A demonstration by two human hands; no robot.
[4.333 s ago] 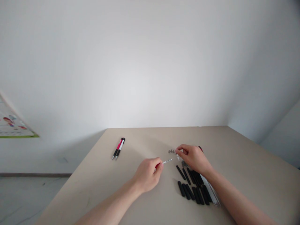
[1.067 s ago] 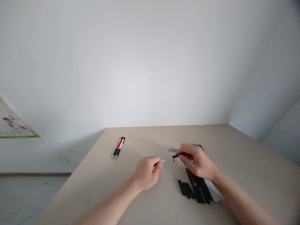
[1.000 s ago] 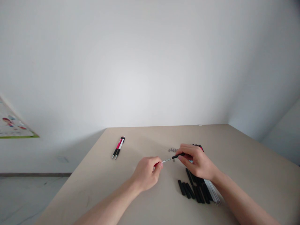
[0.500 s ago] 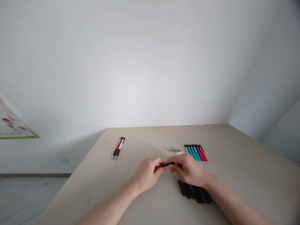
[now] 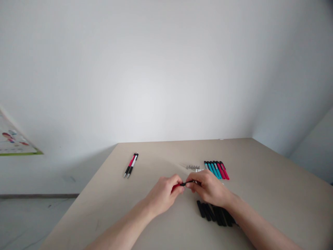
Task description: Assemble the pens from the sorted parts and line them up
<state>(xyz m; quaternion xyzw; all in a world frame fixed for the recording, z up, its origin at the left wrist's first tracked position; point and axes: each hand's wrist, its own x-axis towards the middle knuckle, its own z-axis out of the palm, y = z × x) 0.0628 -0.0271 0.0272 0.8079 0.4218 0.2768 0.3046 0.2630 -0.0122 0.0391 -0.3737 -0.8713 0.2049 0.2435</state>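
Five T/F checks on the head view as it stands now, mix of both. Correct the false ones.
1. The left hand grips a red pen part. True.
2. The right hand lies flat on the table. False: its fingers pinch a slim black pen part.
3. A red-and-black pen and a white-and-black pen lie side by side at the table's left. True.
4. In the row of barrels, the red barrels are left of the teal barrels. False: teal is on the left, red on the right.
5. The black tubes are partly covered by the right arm. True.
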